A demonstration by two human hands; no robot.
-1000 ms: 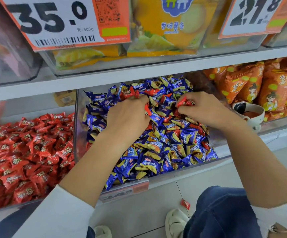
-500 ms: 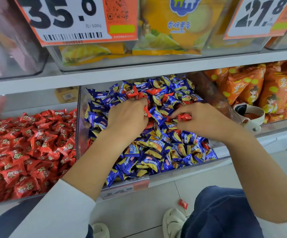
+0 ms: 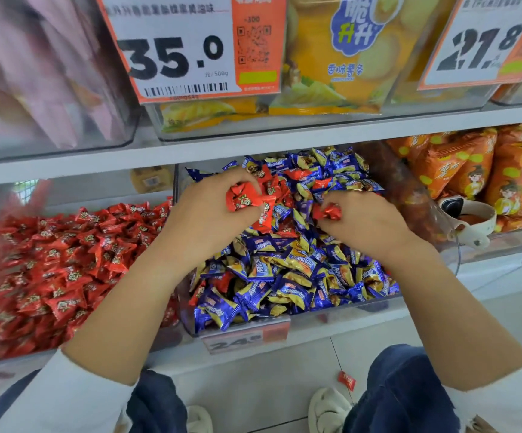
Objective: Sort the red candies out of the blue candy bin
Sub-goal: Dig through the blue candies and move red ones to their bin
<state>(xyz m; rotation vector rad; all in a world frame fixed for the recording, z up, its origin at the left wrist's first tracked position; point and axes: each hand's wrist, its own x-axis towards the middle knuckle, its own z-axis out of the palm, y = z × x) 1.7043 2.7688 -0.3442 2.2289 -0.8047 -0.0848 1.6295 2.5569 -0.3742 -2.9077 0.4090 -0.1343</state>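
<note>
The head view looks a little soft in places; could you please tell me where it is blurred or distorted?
Head view: the pink packets at top left are smeared by motion blur; the white shelf edge bows from wide-angle distortion; the blue-wrapped candies and both hands, left and right, read sharply; lighting is even.

— Where do the hands sit?
— Both over the middle bin (image 3: 188, 320), left hand (image 3: 205, 210) beside right hand (image 3: 367, 223).
— And around it?
— Another candy bin (image 3: 19, 351) to its left, snack bags (image 3: 478, 173) to its right, price tags (image 3: 191, 48) on the shelf (image 3: 284, 140) above.
</note>
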